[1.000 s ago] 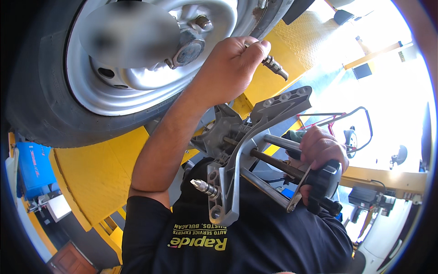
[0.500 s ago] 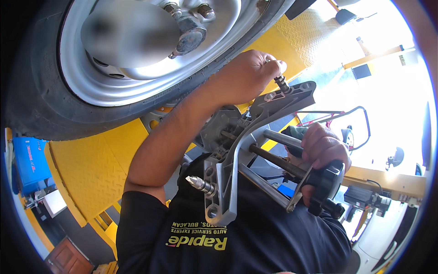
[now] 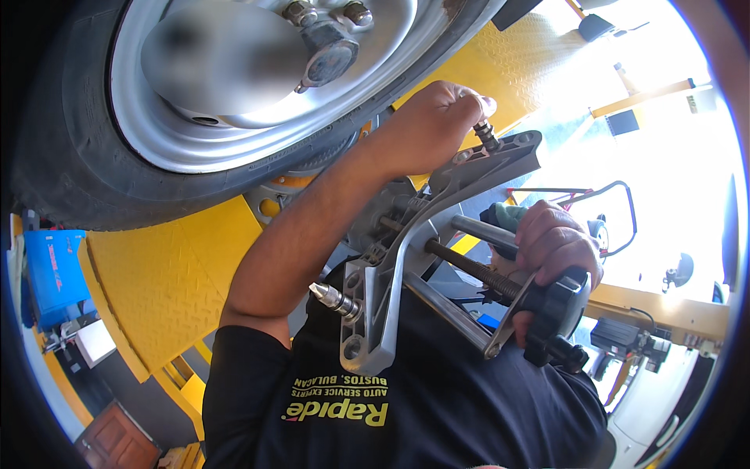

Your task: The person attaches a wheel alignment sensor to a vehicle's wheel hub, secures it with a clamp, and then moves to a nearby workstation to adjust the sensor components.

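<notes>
A grey metal wheel clamp (image 3: pixel 381 309) lies slantwise in front of my chest, with a threaded rod (image 3: pixel 473 267) between two smooth bars. Closed fingers of my left hand (image 3: pixel 441 121) grip the outer end of its upper stepped pin (image 3: pixel 488 137). At the other end, my right hand (image 3: pixel 556 242) wraps around the clamp beside the black knob (image 3: pixel 558 313); part of that hand is hidden behind the clamp. The lower stepped pin (image 3: pixel 336 300) points left, untouched. Above my left forearm stands a wheel with a silver rim (image 3: pixel 141 125) and black tyre (image 3: pixel 70 156), apart from the clamp.
Yellow tread-plate ramps (image 3: pixel 172 273) lie under the wheel and beyond my left hand. A blue case (image 3: pixel 55 273) and a white box (image 3: pixel 95 344) are at the left. A yellow beam (image 3: pixel 664 313) carrying a grey device (image 3: pixel 617 336) runs along the right, near a white vehicle (image 3: pixel 648 422).
The clamp has shifted slightly, its lower end moving left and up. My left hand has moved a little right and up with the upper pin. Both grips stay the same.
</notes>
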`<state>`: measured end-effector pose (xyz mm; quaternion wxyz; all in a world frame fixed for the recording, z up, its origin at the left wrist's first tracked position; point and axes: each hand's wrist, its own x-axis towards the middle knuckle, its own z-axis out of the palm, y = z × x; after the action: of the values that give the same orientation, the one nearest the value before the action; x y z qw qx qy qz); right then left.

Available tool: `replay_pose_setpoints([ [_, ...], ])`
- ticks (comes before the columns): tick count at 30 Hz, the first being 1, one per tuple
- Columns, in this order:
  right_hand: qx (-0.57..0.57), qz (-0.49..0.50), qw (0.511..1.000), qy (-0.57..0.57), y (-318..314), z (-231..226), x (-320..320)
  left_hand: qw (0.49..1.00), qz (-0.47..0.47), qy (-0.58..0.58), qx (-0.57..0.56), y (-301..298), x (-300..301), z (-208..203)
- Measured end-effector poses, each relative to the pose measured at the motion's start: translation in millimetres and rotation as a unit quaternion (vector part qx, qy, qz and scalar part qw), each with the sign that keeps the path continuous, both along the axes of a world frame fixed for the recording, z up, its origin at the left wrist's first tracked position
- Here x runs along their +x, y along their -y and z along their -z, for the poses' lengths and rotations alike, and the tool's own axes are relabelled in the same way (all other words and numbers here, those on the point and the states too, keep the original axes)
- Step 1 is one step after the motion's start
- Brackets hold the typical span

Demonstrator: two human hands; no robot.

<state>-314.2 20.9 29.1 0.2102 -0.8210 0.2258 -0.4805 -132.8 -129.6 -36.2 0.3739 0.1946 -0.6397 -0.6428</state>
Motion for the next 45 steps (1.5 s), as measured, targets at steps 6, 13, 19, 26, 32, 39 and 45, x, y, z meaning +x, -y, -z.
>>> replay_pose_setpoints([
  [6, 0.028, -0.07, 0.996, -0.049, 10, -11, -3, 0.998, -0.005, -0.024, -0.053, -9, -11, 6],
  [13, 0.047, -0.055, 0.995, -0.075, 0, -12, -13, 0.996, 0.017, 0.049, -0.066, -8, 4, -5],
  [19, 0.058, 0.008, 0.998, 0.01, -23, 3, -3, 0.998, -0.062, -0.009, 0.017, -25, 112, 35],
  [26, 0.069, 0.1, 0.992, 0.027, -44, 6, 6, 0.898, -0.239, 0.322, 0.18, -121, 195, 155],
  [32, 0.052, 0.088, 0.995, -0.018, -43, 2, -10, 0.803, -0.31, 0.501, 0.088, -134, 187, 186],
  [39, 0.045, -0.026, 0.998, -0.025, -25, 5, -42, 0.852, -0.236, 0.467, 0.031, -129, 189, 195],
  [45, 0.048, -0.023, 0.998, -0.031, -30, 14, -62, 0.858, -0.398, 0.32, 0.055, -143, 165, 221],
])
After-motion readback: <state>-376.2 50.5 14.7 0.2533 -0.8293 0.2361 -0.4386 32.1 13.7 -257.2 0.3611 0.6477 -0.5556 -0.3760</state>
